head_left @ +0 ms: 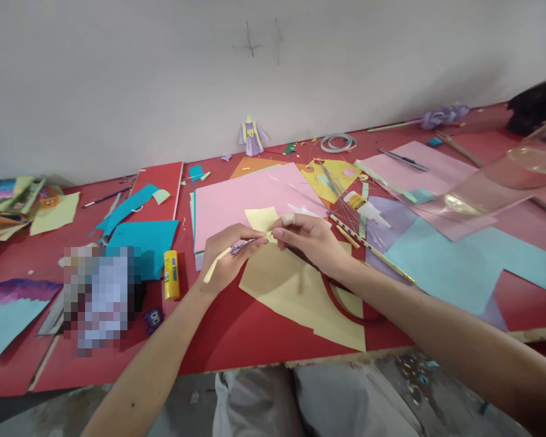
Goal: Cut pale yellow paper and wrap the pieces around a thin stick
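Note:
My left hand [227, 255] is closed around a pale yellow paper strip [213, 267] and a small purple folded paper piece [241, 244]. My right hand [309, 237] pinches the other end of that small piece with thumb and fingers, a bandage on one fingertip. Both hands meet above a pale yellow paper sheet [300, 297] lying on the red table [236, 334]. A large pink sheet [250, 197] lies just behind the hands.
A yellow glue stick [171, 275] lies left of my left hand. A glue bottle [364, 206], thin sticks, blue sheets [459, 261] and scraps lie around. A small paper doll [253, 136] stands against the wall. A clear cup [505, 176] lies at the right.

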{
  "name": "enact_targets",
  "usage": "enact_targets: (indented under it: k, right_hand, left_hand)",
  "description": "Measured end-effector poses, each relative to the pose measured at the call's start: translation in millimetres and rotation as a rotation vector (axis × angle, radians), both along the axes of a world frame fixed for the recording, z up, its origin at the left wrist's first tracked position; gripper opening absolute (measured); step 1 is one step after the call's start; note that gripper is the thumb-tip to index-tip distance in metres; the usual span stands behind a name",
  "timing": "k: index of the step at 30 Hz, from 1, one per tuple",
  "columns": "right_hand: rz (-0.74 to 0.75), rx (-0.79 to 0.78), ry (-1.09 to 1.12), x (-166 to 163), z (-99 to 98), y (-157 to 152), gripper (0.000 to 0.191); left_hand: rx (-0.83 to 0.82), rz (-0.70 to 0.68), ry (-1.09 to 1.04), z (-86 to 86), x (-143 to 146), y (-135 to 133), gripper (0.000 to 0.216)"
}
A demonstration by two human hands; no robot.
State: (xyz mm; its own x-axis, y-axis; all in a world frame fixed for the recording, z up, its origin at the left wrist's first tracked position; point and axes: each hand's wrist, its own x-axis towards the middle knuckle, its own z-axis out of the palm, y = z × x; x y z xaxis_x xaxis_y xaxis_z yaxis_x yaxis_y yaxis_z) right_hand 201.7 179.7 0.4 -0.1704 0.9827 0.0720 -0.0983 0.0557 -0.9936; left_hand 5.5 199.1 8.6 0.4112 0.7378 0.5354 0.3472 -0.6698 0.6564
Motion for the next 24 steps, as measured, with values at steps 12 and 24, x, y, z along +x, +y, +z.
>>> enact_targets:
  k: [12, 24]
  right_hand:
    - [0.002, -0.016, 0.108, 0.6, -8.8, 1.8, 0.026]
    - [0.019, -0.043, 0.017, 2.0, -4.6, 1.5, 0.026]
  left_hand:
    - [0.061, -0.018, 0.015, -2.0, -0.9, 1.6, 0.005]
    - [0.071, 0.017, 0.029, -7.2, -3.2, 3.3, 0.011]
